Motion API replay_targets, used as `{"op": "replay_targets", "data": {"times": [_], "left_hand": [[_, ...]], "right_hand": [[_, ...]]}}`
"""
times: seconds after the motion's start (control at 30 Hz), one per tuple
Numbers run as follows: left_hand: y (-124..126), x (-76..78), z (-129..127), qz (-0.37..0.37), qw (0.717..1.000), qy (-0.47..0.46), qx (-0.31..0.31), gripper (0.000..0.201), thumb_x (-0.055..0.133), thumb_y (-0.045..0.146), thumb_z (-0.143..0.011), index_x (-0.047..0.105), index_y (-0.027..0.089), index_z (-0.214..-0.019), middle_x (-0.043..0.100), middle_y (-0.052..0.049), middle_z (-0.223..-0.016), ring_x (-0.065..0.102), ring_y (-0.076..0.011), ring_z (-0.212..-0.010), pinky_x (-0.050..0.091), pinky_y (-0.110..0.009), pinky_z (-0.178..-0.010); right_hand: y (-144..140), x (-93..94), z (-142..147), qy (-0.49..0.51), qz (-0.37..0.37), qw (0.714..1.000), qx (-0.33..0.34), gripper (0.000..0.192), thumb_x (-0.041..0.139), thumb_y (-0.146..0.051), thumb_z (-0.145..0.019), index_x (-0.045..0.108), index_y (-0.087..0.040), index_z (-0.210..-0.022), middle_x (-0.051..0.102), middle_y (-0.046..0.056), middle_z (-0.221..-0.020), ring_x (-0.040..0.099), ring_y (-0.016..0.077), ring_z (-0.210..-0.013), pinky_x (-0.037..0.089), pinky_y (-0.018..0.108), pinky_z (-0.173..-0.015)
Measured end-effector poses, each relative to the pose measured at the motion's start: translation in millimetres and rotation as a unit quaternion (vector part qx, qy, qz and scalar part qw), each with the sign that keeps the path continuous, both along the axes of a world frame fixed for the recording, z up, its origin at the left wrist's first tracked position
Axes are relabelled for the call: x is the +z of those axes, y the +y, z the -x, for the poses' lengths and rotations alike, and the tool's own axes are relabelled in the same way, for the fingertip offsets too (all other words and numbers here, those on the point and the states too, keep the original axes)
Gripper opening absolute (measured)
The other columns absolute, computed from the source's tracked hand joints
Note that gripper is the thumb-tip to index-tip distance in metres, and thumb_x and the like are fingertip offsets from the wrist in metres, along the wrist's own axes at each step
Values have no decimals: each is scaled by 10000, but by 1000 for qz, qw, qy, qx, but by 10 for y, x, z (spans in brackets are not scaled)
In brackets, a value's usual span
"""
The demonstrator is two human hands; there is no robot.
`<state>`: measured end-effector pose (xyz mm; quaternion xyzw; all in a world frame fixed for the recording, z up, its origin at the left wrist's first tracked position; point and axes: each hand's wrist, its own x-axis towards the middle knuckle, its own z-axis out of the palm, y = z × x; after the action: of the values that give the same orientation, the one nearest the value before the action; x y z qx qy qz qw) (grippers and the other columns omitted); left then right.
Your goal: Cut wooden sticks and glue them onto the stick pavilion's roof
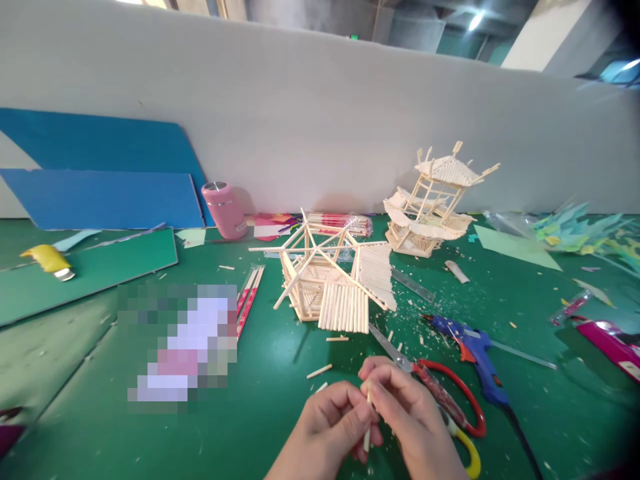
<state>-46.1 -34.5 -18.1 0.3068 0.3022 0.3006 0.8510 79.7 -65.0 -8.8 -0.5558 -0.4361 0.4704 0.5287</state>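
Observation:
Close to the table's front edge, my left hand point(334, 427) and my right hand point(407, 417) meet, both closed on one short wooden stick point(369, 413). The stick stands roughly upright between the fingertips; parts of it are covered by the fingers. Beyond them stands a small pavilion frame point(320, 267) built of wooden sticks, with two roof panels of side-by-side sticks on its front and right. Loose cut sticks point(319, 371) lie between it and my hands. Red-handled scissors point(450, 387) lie beside my right hand, with a yellow-handled tool point(467, 453) partly under them.
A blue glue gun point(475, 353) with its cord lies at the right. Behind it stands a taller stick pavilion point(433, 200). A pink cup point(225, 210), stick packs point(340, 223) and blue boards point(110, 200) line the grey partition. A yellow cutter point(47, 259) lies left. Wood scraps litter the green table.

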Motion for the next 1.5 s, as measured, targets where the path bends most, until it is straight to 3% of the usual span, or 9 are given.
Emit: {"op": "replay_targets", "data": {"times": [0.33,0.5,0.63,0.73,0.8,0.93,1.13,1.33,1.5], "left_hand": [[86,-31,-135,16,999,30,2,354,778,435,-545,606,129,-582,604,10,-470,410,-32,-303,239,-175,-332],[110,-12,-200,7,999,41,20,345,768,420,-572,583,131,-596,610,1,-478,430,-44,-320,270,-181,-355],[132,39,-238,3,997,46,66,301,745,377,-625,573,132,-599,567,24,-476,411,-43,-368,270,-183,-401],[165,49,-276,-7,994,62,91,298,749,365,-623,572,127,-593,482,59,-433,373,-38,-389,245,-180,-420],[187,33,-316,-12,993,62,98,319,743,390,-622,558,131,-597,447,73,-425,345,-34,-380,226,-181,-412],[211,-15,-407,-21,995,55,81,394,736,478,-586,528,144,-602,431,79,-415,316,-30,-353,217,-183,-383],[201,-34,-455,-21,997,52,55,426,738,512,-557,512,154,-603,437,76,-410,293,-23,-335,199,-176,-358],[155,7,-431,-37,995,76,45,431,715,541,-567,521,158,-605,399,88,-416,289,-24,-345,202,-171,-370],[117,113,-386,-67,992,85,59,382,715,508,-596,549,163,-616,406,72,-464,303,-51,-405,252,-189,-410]], "right_hand": [[30,-45,-118,-61,-26,998,5,193,538,-353,-813,620,-200,-728,629,61,-905,627,182,-776,511,233,-647],[23,-71,-443,-122,9,988,-95,267,516,-410,-812,561,-207,-980,639,70,-942,619,195,-851,507,263,-718],[-110,-232,-1054,-363,57,898,-243,333,496,-442,-785,502,-194,-1007,589,97,-962,584,243,-852,480,364,-723],[-251,-435,-1438,-505,75,822,-254,371,501,-404,-741,473,-156,-1016,540,127,-951,543,295,-885,469,404,-705],[-302,-557,-1574,-530,112,804,-244,383,477,-389,-727,462,-138,-1015,526,142,-959,539,311,-895,458,425,-744],[-254,-641,-1661,-501,178,811,-243,392,490,-390,-696,466,-126,-986,578,173,-943,598,323,-860,464,433,-754],[-176,-400,-1723,-440,215,840,-235,188,547,-404,-677,557,-236,-760,670,41,-613,645,278,-571,493,393,-565],[-284,-47,-1495,-15,155,958,-242,315,578,-482,-722,559,-222,-898,663,14,-646,625,200,-637,488,262,-542],[-288,215,-1227,-4,54,981,-187,278,550,-414,-787,554,-237,-1001,545,-32,-554,513,134,-560,451,196,-521]]}}
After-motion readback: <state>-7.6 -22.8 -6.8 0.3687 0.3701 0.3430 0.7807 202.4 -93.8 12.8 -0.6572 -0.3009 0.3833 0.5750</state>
